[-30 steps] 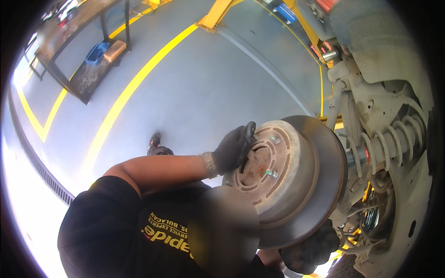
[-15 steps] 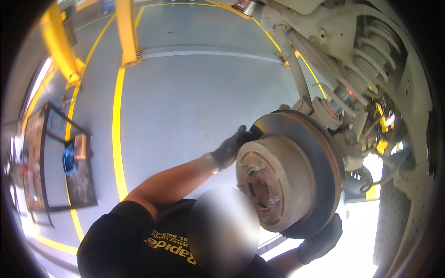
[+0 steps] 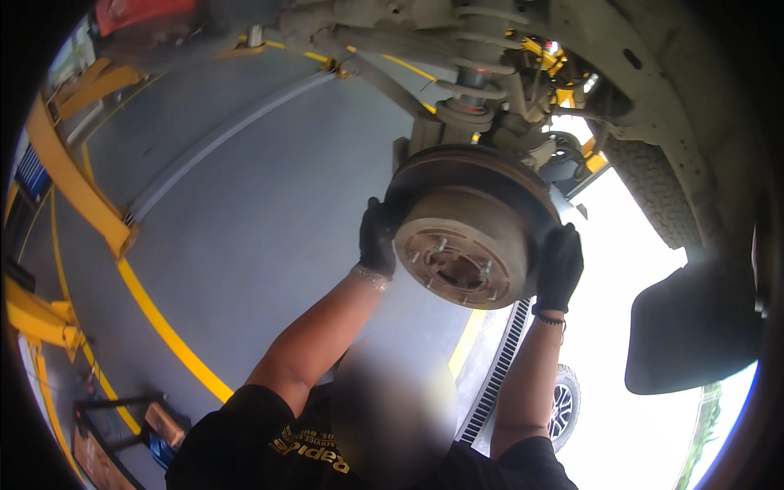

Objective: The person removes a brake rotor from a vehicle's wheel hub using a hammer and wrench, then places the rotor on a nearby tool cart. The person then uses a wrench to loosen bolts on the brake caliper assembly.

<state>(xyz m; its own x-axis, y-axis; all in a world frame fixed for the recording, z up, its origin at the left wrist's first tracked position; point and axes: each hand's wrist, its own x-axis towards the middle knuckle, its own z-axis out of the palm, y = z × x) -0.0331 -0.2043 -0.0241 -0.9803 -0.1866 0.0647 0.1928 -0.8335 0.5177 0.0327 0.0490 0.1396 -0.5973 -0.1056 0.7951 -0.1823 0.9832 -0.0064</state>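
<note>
A rusty brake disc with a deep central hat faces me on the car's hub, several wheel studs poking through its face. My left hand, in a black glove, grips the disc's left edge, fingers pointing up. On the opposite edge my right hand, gloved in black too, clasps the disc. Parts of the fingers on both hands are hidden behind the rim or dark against it. Above the disc stands a coil spring around a shock absorber.
The pale wheel arch curves overhead to the right, with a black mud flap below it. Yellow lift arms are at left. A cart stands lower left. A wheel and a floor drain grate are lower right.
My view has swung, so the disc appears higher and more face-down. My right hand has gone from the disc's lower edge up its right side; the left remains on the left edge.
</note>
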